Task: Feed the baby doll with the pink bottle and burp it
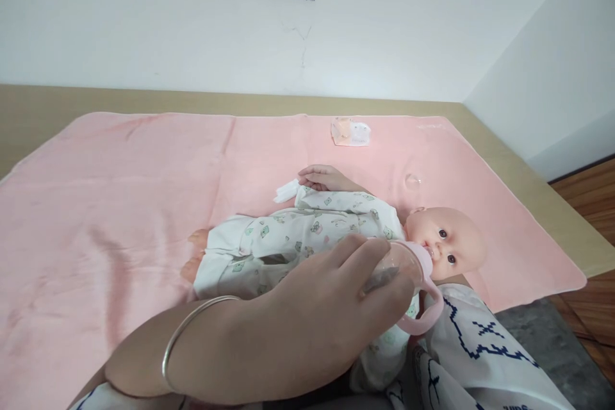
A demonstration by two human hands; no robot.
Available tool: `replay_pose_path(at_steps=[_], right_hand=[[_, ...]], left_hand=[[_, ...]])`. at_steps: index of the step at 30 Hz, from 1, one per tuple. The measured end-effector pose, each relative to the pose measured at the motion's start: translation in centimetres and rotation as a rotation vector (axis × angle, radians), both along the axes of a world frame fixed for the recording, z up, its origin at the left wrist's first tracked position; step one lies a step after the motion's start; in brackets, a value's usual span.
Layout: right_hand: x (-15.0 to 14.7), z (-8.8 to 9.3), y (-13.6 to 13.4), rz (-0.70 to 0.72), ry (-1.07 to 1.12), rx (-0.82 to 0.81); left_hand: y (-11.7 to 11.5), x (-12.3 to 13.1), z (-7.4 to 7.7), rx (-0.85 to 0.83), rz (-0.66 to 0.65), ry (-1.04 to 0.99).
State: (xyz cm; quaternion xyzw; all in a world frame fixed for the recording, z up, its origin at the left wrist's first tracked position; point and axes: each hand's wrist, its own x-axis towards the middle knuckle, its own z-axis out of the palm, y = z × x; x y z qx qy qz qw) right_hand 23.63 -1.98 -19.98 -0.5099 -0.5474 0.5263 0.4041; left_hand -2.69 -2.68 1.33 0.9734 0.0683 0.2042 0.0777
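Observation:
My left hand (307,307), wearing a silver bangle, is closed around a clear baby bottle (384,275) with a pink collar and handle. The bottle's teat is at the mouth of a baby doll (451,240), which lies on its back in a white printed outfit with its head to the right. My right arm passes under the doll's neck. Beyond the doll, my right hand (324,178) rests against its far sleeve, fingers stretched out. Near those fingertips is a white piece of cloth or tissue (287,191).
A pink mat (158,166) covers much of the wooden surface (523,186). On it lie a small soft packet (350,132) near the back and a clear dome-shaped cap (413,181) beyond the doll's head. A white wall (384,32) stands behind.

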Motion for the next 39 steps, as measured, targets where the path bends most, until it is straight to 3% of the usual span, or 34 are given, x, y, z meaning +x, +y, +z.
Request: replay_pose_path(at_steps=[15,26,31,34,39], right_hand=[[-0.4,0.7,0.1,-0.032,-0.048,0.013],[-0.1,2.7,0.5,-0.014,-0.059,0.023],[1.5,3.4,-1.3,-0.005,-0.055,0.025],[2.1,3.2,-2.3,-0.009,-0.053,0.019],[0.8,1.8,-0.9,-0.013,-0.038,-0.001]], left_hand=[[-0.2,0.0,-0.2,-0.001,0.006,0.013],[0.0,-0.2,-0.2,-0.017,0.002,0.033],[0.1,0.0,-0.6,-0.012,-0.001,0.012],[0.1,0.0,-0.4,-0.012,-0.015,0.003],[-0.1,-0.1,-0.3,-0.023,0.02,0.022]])
